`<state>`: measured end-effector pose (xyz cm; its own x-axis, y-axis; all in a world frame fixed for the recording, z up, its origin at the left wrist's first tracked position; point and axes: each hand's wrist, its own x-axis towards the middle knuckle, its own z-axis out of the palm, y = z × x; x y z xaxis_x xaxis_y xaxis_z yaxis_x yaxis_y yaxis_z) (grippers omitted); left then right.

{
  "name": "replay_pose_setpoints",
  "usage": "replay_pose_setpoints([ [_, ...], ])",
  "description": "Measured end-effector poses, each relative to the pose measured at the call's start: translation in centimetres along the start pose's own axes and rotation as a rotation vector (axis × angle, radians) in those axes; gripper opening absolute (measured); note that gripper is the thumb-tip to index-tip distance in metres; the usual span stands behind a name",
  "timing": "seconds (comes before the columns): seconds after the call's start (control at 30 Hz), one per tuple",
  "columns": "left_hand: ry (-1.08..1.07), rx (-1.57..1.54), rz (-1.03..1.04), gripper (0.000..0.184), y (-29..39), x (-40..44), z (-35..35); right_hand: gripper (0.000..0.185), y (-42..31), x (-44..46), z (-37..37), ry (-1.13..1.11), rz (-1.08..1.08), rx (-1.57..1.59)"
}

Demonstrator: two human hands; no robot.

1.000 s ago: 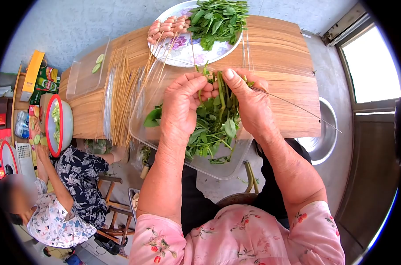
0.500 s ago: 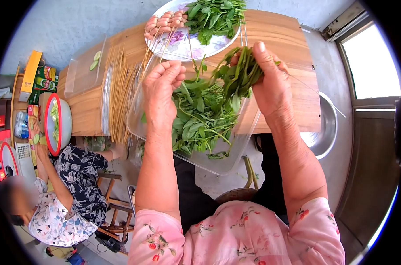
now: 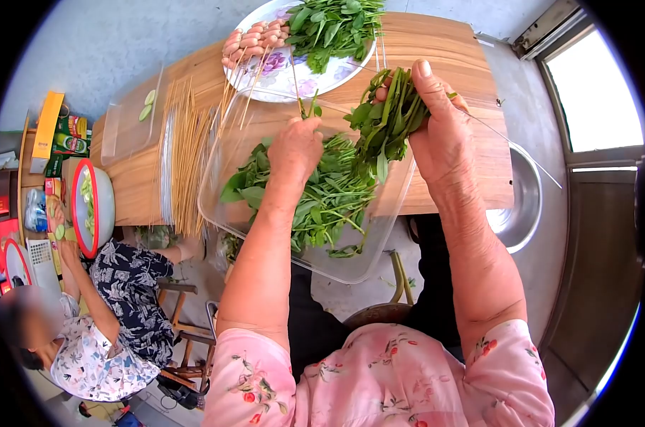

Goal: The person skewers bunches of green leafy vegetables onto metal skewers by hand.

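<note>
From my remote seat I had the right hand (image 3: 440, 110) up over the wooden table (image 3: 447, 43), its fingers closed around a bunch of greens (image 3: 390, 117) whose leaves hung down. A thin metal skewer (image 3: 497, 134) stuck out past that hand to the lower right; whether it pierced every stem I could not make out (the fingers covered the crossing). The left hand (image 3: 296, 146) was over the clear tray (image 3: 351, 269), fingers curled, at the foot of a small upright sprig (image 3: 317, 111). I could not tell whether it gripped the sprig, since its fingertips were turned away. Loose greens (image 3: 333, 213) lay heaped in the tray.

Beyond, a patterned plate (image 3: 326, 89) bore pink sausages (image 3: 251, 43) and a stack of leafy stems (image 3: 337, 28).

I judged the step in hand to be picking out a stem to join the bunch. The next move, to my eye, called for a fine left pinch and a steady right hold, so nothing slipped from the skewer.
</note>
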<state>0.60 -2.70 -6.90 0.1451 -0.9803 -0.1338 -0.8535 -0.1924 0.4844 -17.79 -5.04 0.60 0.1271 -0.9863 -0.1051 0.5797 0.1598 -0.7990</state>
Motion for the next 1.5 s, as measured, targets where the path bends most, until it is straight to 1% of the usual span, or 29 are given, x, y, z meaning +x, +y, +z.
replay_pose_setpoints([
  [0.07,-0.037,0.096,-0.044,0.033,0.2,0.1,0.2,0.034,0.0,-0.1,0.0,-0.008,0.002,0.002],
  [0.1,-0.036,0.096,-0.043,0.033,0.0,0.3,0.4,0.034,0.0,-0.2,0.0,-0.003,0.015,0.002],
  [0.17,-0.056,0.048,-0.047,0.041,-0.9,1.1,1.3,0.034,0.0,-0.2,0.0,0.002,0.025,0.002],
  [0.2,-0.056,0.048,-0.046,0.041,-1.2,1.5,1.6,0.033,0.0,-0.2,0.1,0.002,0.031,0.018],
  [0.27,-0.138,0.025,-0.053,0.048,-1.8,2.3,2.2,0.033,0.0,-0.2,0.0,0.005,0.036,0.033],
  [0.3,-0.138,0.025,-0.051,0.048,-2.3,2.4,2.7,0.032,0.0,-0.2,-0.1,0.004,0.035,0.044],
  [0.37,0.027,-0.194,0.032,0.046,-3.4,2.6,3.7,0.032,0.0,-0.2,-0.2,0.002,0.035,0.058],
  [0.4,0.028,-0.193,0.034,0.046,-3.0,2.4,3.3,0.032,0.0,-0.1,-0.3,-0.01,0.04,0.048],
  [0.47,-0.033,-0.369,-0.031,0.038,-2.3,1.9,2.6,0.033,-0.1,-0.1,-0.4,-0.021,0.043,0.039],
  [0.5,-0.033,-0.369,-0.03,0.038,-1.3,1.4,1.9,0.033,-0.1,-0.1,-0.4,-0.024,0.048,0.032],
  [0.57,-0.042,-0.747,-0.086,0.02,0.9,0.2,0.3,0.033,-0.2,-0.1,-0.4,-0.029,0.051,0.026],
  [0.6,-0.039,-0.746,-0.084,0.02,1.4,-0.3,-0.4,0.033,-0.2,-0.2,-0.4,-0.031,0.048,0.021],
  [0.67,0.101,-0.937,-0.086,0.014,2.2,-1.0,-1.5,0.033,-0.2,-0.4,-0.3,-0.035,0.044,0.016],
  [0.7,0.106,-0.937,-0.084,0.014,2.3,-1.1,-1.9,0.033,-0.2,-0.5,-0.1,-0.006,0.055,-0.026],
  [0.77,0.233,-1.204,0.002,0.012,2.5,-1.4,-2.7,0.033,-0.1,-0.8,0.2,0.02,0.065,-0.067],
  [0.8,0.221,-1.218,0.004,0.019,3.0,-1.7,-3.5,0.033,0.0,-0.9,0.2,0.002,0.095,-0.101],
  [0.83,0.228,-1.218,0.006,0.019,2.7,-1.9,-3.8,0.033,0.2,-1.0,0.4,-0.019,0.125,-0.134],
  [0.9,0.193,-1.247,-0.105,0.02,2.2,-2.2,-4.1,0.033,0.5,-1.0,0.7,-0.014,0.104,-0.185],
  [0.93,0.196,-1.247,-0.105,0.02,2.3,-2.4,-4.2,0.033,0.6,-1.2,1.0,-0.004,0.102,-0.207],
  [1.0,0.207,-1.511,-0.177,0.018,2.8,-2.7,-4.5,0.033,0.6,-1.5,1.5,0.006,0.099,-0.231],
  [1.07,0.204,-1.531,-0.171,0.017,2.3,-2.5,-4.4,0.032,0.6,-1.7,1.9,-0.006,0.083,-0.328],
  [1.17,0.182,-1.567,-0.158,0.015,2.0,-2.4,-4.7,0.03,0.7,-1.8,2.1,-0.028,0.064,-0.392],
  [1.3,0.126,-1.613,-0.153,0.014,2.3,-2.7,-5.0,0.03,1.0,-2.1,2.7,-0.003,0.026,-0.351],
  [1.5,0.144,-1.643,-0.192,0.014,2.9,-3.0,-5.1,0.032,1.4,-2.1,2.8,-0.009,-0.044,-0.489],
])
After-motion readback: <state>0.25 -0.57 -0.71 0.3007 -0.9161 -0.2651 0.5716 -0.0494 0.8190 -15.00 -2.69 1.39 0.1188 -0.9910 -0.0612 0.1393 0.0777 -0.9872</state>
